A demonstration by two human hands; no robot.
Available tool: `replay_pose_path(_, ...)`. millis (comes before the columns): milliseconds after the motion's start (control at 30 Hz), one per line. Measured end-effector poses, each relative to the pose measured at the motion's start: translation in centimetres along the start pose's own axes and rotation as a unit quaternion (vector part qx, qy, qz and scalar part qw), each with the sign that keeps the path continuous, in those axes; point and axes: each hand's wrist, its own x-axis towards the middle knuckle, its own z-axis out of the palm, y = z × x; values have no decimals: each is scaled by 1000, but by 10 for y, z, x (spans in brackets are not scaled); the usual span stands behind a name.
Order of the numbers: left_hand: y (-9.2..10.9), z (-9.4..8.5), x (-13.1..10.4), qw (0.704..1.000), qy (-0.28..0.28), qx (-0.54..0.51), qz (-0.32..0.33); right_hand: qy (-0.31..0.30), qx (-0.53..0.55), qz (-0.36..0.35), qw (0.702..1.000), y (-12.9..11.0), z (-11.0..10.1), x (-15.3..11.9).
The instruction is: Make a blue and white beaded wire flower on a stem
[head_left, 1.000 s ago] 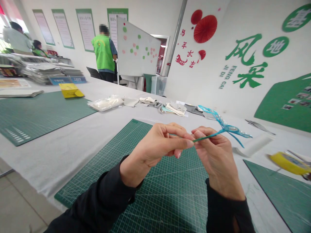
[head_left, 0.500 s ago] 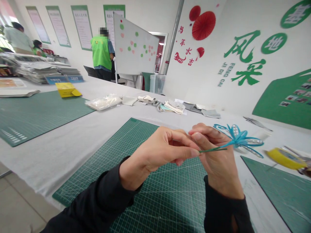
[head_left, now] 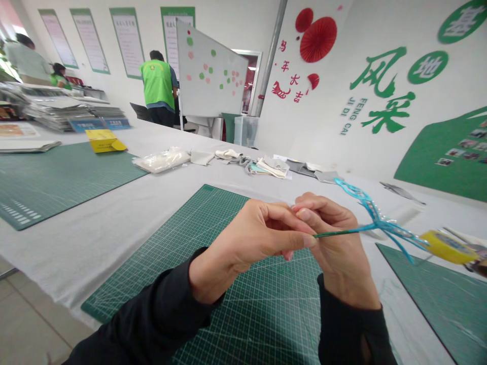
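Observation:
My left hand [head_left: 262,230] pinches the thin green stem of a blue craft flower [head_left: 378,223] between thumb and forefinger. The flower has looped, petal-like parts set with small white pearl beads. Its stem runs sideways in front of the right palm, and the blue head sticks out beyond that wrist. My right hand [head_left: 331,228] is closed, its thumb and fingertips pressed together close to the left fingers. What lies between those right fingertips is hidden. Both hands are raised above a green cutting mat [head_left: 258,309] with a white grid.
A yellow tape roll [head_left: 449,247] lies at the right near another cutting mat [head_left: 441,299]. Fabric pieces [head_left: 272,166] and a plastic bag [head_left: 162,159] line the table's far side. A yellow box [head_left: 104,141] and stacked papers [head_left: 57,109] are at the left. People stand beyond.
The blue flower has turned about its stem, so its petals now show from the side and reach farther right. The two stem ends seen apart before now look like one line. Both hands stay nearly in place.

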Motion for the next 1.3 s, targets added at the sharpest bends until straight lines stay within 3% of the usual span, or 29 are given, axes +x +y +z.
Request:
replay_pose_path(400, 5, 2, -3, 1000, 27, -3, 12, 139, -4, -2, 990, -1, 3, 2)
replay_pose_path(900, 11, -2, -5, 996, 73, -5, 59, 148, 7, -29, 989, 0, -4, 0)
replay_pose_path(1300, 17, -7, -4, 991, 120, -61, 27, 153, -150, -19, 977, -20, -6, -18)
